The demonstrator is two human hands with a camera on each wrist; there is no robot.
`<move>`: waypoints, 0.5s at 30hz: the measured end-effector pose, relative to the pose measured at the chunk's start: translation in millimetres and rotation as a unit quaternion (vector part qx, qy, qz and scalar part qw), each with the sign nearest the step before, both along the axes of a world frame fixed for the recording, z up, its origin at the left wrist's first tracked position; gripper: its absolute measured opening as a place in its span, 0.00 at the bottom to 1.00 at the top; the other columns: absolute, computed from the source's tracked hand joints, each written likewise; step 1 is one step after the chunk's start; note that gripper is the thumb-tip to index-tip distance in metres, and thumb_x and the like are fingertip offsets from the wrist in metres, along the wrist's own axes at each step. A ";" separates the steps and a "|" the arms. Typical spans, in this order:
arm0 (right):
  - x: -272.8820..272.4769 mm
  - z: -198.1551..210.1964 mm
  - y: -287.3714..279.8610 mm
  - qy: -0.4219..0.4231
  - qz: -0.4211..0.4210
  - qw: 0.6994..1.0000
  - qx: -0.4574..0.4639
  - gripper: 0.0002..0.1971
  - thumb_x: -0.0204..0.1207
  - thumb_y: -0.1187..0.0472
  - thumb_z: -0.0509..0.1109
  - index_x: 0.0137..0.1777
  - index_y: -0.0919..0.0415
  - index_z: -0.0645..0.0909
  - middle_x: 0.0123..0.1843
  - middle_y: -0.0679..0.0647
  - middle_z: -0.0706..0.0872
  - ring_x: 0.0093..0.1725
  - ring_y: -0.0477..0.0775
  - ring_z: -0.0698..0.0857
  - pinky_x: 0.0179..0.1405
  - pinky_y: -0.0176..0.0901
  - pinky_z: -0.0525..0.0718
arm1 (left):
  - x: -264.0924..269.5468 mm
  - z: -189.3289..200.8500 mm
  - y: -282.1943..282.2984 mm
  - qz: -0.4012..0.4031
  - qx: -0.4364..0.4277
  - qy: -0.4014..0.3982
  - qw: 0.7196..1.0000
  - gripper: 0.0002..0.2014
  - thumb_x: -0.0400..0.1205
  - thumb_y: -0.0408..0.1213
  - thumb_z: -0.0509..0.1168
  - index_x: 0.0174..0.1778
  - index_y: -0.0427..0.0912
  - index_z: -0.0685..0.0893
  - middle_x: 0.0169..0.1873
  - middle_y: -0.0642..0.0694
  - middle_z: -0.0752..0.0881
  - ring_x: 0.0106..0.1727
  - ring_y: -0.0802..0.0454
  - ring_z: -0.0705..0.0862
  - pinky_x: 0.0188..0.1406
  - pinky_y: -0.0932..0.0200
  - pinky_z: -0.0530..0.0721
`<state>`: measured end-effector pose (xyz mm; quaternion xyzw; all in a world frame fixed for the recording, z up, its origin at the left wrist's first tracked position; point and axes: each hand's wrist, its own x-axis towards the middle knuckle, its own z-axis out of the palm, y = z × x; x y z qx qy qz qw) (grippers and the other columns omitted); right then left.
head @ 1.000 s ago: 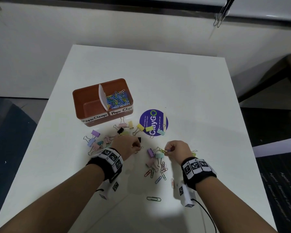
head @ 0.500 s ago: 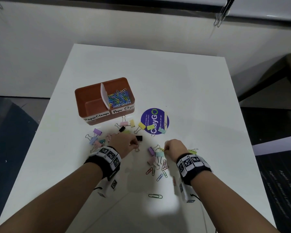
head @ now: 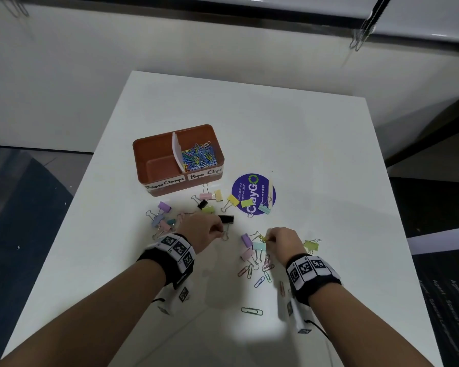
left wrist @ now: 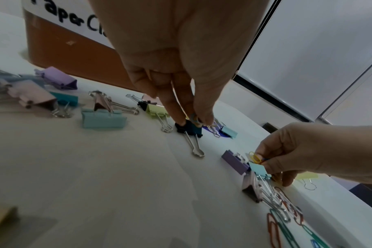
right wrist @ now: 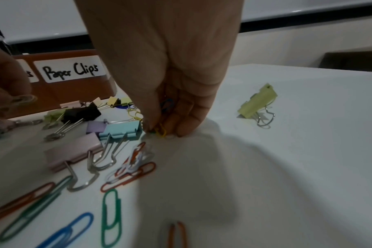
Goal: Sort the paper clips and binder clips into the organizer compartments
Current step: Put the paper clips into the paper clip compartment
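- The left hand (head: 204, 230) has thumb and forefinger pinched together on small paper clips, right over the black binder clip (head: 226, 219); as I judge it, a loose pinch could let one slip, or the fingers could snag the clip's wire handle and drag it along
- The right hand (head: 285, 241) is clamped on a yellow paper clip (left wrist: 254, 157) at the table surface, with a blue clip tucked under its curled fingers; it sits just beside the light blue binder clip (head: 259, 246), so a neighbouring wire loop may hook on and ride up with it
- The brown organizer (head: 154, 190) stands toward the far left of the white table (head: 316, 154); its right compartment, labelled Paper Clips, holds a tangle of coloured wire, while the left one, labelled Paper Clamps, looks bare. A hurried drop could put clips on the wrong side of the thin white divider (head: 176, 152)
- Loose paper clips (head: 260, 282) lie toward the near edge: thin, coated wire ovals, flat on a smooth surface, probably hard to lift
- The binder clips are folded pastel metal wedges with springy silver handles, scattered between the organizer and the hands, some on a round purple sticker (head: 252, 186)
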<state>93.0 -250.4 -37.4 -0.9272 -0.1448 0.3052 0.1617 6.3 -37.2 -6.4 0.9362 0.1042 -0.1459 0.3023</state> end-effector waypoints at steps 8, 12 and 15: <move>32.9 30.3 27.5 -0.055 -0.004 0.996 0.077 0.09 0.76 0.60 0.69 0.37 0.64 0.83 0.37 0.58 0.87 0.39 0.57 0.82 0.41 0.41 0.77 | 20.9 25.0 36.1 0.034 -0.014 -0.103 0.994 0.04 0.77 0.34 0.69 0.44 0.38 0.87 0.41 0.44 0.88 0.45 0.49 0.84 0.51 0.53 0.83; 62.7 69.9 85.1 -0.116 0.015 0.983 0.144 0.06 0.78 0.60 0.67 0.40 0.57 0.81 0.35 0.50 0.83 0.38 0.52 0.81 0.41 0.39 0.75 | 46.3 55.7 71.7 0.092 0.018 -0.145 0.985 0.03 0.79 0.37 0.66 0.42 0.44 0.85 0.35 0.53 0.84 0.38 0.55 0.83 0.39 0.63 0.81; 76.4 92.1 131.2 -0.109 0.015 0.971 0.212 0.03 0.77 0.63 0.68 0.42 0.58 0.81 0.40 0.52 0.87 0.38 0.53 0.87 0.43 0.44 0.84 | 68.0 72.0 99.1 0.154 0.014 -0.143 0.977 0.02 0.80 0.39 0.66 0.43 0.48 0.83 0.37 0.55 0.84 0.34 0.62 0.80 0.32 0.75 0.75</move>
